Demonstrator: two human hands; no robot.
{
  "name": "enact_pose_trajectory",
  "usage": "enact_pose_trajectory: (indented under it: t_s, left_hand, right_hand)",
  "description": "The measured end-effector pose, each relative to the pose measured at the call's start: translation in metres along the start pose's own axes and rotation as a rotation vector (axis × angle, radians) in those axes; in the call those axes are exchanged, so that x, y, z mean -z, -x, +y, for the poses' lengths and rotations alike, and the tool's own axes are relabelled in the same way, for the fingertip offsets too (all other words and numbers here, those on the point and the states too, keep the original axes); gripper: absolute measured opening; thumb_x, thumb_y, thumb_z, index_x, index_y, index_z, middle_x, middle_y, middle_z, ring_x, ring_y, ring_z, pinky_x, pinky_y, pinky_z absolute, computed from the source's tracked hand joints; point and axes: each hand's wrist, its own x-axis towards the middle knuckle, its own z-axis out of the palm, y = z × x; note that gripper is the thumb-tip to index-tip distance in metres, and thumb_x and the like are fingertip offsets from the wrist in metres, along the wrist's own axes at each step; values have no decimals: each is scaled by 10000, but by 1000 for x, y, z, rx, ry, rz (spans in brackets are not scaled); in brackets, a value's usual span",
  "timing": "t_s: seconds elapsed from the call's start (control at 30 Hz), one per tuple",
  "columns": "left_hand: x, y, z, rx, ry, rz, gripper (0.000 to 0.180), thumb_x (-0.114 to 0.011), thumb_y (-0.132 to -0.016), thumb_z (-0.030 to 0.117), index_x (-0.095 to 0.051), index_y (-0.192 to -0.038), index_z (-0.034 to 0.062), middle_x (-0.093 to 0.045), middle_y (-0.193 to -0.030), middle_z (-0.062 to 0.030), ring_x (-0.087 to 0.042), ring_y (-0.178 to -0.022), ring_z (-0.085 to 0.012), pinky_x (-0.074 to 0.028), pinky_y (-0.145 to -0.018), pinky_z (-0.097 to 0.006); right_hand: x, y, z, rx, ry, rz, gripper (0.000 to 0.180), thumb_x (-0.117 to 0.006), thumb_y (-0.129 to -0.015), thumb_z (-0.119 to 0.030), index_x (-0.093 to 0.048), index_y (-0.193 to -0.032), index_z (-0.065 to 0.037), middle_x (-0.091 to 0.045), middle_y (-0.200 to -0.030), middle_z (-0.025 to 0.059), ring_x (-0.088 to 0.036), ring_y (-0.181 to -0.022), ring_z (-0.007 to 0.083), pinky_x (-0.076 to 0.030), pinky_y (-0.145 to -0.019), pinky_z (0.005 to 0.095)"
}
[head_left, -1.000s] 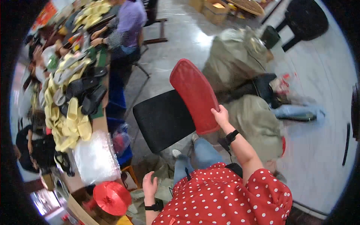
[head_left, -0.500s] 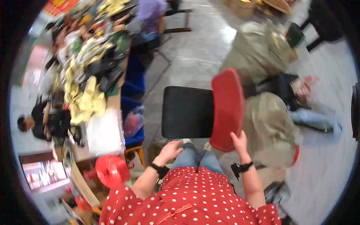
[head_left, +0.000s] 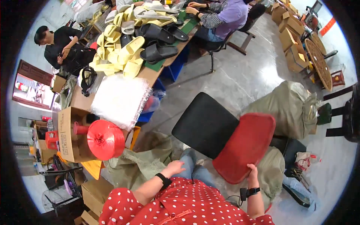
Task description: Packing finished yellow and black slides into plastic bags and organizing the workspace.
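chair, directly in front of the person's legs, between work table on the left and bulging sacks on the right. its legs are hidden; cannot tell how they meet the floor.

right hand: clamped on the near edge of the red backrest. left hand: empty, fingers loosely bent and apart, over the lap, near the black seat but not on it. hands well apart from each other.

step in hand, as judged: steadying or shifting the chair by its back, one-handed. next move would seem to call for a firm hold on that edge, and feet kept clear of the chair.

counts: chair in hand, one; seat, one; backrest, one. wrist straps, two, one per arm. red twine roll, one. clear plastic bags, one stack, sheets uncountable. slippers in yellow, grey and black, heaped, overlapping too much to count. co-workers, two: one in lavender, one in black. greenish sacks to the right, at least two.
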Motion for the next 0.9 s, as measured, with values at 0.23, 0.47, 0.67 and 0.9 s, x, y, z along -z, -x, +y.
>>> enact_pose_trajectory:
  t_s: [0.23,0.47,0.67,0.9]
  left_hand:
    - [49,-50,-2,-108,-1,-15,430,-625,-860,380,-613,-1168,82,-642,-1131,-195,-600,-1068,-377,-493,-887,-472]
    - [112,-70,-4,-119,118,207,415,-627,-850,356,-617,-1149,68,-633,-1120,-189,-598,-1032,-384,-484,-883,-464]
    - [125,-30,-50,86,223,220,542,-626,-842,416,-588,-1259,72,-639,-1165,-192,-586,-1100,-370,-476,-933,-447]
    - [111,-3,-72,400,259,346,498,-644,-817,411,-631,-1175,66,-655,-1133,-179,-597,-1090,-358,-484,-916,-454]
  right_hand:
    - [-79,-31,-16,100,18,-66,556,-599,-738,-146,-518,-1268,4,-613,-1211,137,-605,-1059,309,-500,-905,424]
    - [-186,-121,-59,210,9,-100,488,-594,-742,-111,-556,-1217,-4,-623,-1146,109,-599,-1028,278,-480,-905,400]
    - [-268,-236,-119,205,42,-133,289,-589,-757,-62,-581,-1038,6,-628,-1010,101,-593,-902,278,-470,-829,414]
    - [-333,-329,-185,152,65,-229,211,-582,-767,-56,-583,-968,10,-628,-1032,116,-604,-948,293,-478,-851,427]
